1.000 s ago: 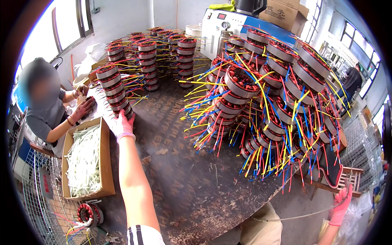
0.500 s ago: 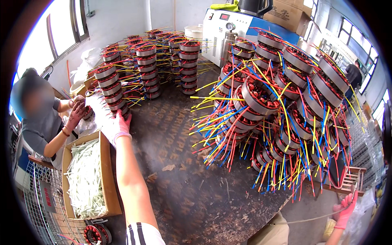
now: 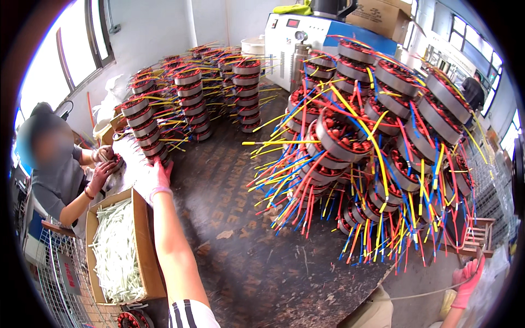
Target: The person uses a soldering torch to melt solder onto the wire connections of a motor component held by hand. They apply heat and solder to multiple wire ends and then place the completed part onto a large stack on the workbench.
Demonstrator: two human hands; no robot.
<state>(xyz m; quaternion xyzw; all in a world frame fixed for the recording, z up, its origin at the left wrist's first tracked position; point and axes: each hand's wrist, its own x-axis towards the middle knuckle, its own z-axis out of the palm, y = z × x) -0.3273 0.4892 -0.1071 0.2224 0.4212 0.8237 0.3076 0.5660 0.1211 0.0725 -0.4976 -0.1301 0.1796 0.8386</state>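
Note:
My left hand (image 3: 155,181), in a pink and white glove, reaches to the foot of a stack of motor stators (image 3: 143,129) with red windings and coloured leads. Its fingers are stretched out and spread against the lowest stator; the far side of the fingers is hidden. Low at the right edge is my right hand (image 3: 466,281), also pink-gloved, its fingers curled. A thin grey cord (image 3: 413,296) runs to it, and a slim dark piece shows by the fingertips; what exactly it grips I cannot make out.
A large heap of stators (image 3: 350,139) with red, blue and yellow leads leans over the dark table (image 3: 246,257) at right. More stacks (image 3: 247,95) stand behind. A carton (image 3: 143,246) of pale tubes sits near left. A co-worker (image 3: 57,158) handles a stator there.
My view has shifted slightly. My left hand stays at the stack's foot, and my right hand remains low at the right. The co-worker's raised hand has come down to the stator.

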